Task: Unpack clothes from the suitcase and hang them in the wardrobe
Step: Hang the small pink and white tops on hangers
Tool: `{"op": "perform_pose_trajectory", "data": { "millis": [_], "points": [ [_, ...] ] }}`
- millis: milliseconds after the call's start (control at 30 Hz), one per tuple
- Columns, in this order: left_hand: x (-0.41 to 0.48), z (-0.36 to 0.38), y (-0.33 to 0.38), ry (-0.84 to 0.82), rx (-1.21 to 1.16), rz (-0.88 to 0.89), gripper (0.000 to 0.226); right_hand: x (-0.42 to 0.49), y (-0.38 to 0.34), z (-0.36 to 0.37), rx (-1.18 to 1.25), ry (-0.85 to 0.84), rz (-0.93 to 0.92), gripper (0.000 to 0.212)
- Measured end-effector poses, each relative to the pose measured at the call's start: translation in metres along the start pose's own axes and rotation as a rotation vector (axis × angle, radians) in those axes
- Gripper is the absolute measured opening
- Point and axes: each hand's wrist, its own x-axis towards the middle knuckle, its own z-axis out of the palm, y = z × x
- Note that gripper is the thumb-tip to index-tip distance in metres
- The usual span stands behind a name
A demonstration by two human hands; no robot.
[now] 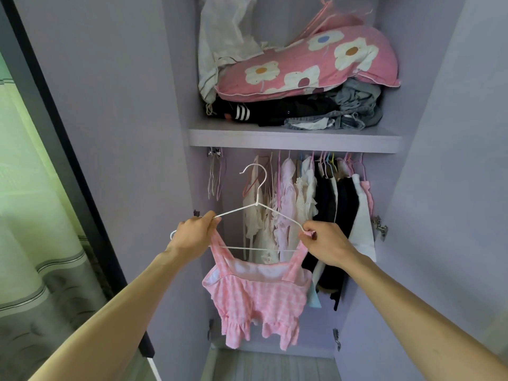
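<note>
Hanging step: my left hand [192,235] pinched one end of the white hanger [257,200], my right hand [327,243] the other end plus a strap. Pink checked top [255,301] hung from it, before the hung clothes [302,204]. Next, I judged: hook up, onto the rail.

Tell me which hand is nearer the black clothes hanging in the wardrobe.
Right. The right hand grips one end of the hanger right beside the black clothes, at their lower left; the left hand grips the opposite end, farther left.
</note>
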Motion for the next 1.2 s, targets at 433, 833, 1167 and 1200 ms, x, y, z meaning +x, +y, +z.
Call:
{"op": "perform_pose_trajectory", "data": {
  "millis": [433,833,1167,1200],
  "points": [
    [0.071,0.012,-0.004,-0.049,0.212,-0.03,0.047,0.058,0.005,-0.011,0.216,-0.283,0.221,0.032],
    [0.136,-0.003,-0.049,-0.001,0.986,-0.062,0.061,0.165,-0.024,0.123,0.632,-0.25,0.612,0.014],
    [0.192,0.018,-0.115,0.109,1.48,0.034,0.065,0.319,-0.079,0.212,0.719,0.137,0.553,0.058],
    [0.193,0.02,-0.12,0.131,1.49,0.044,0.065,0.329,-0.08,0.218,0.712,0.142,0.545,0.057]
  ]
}}
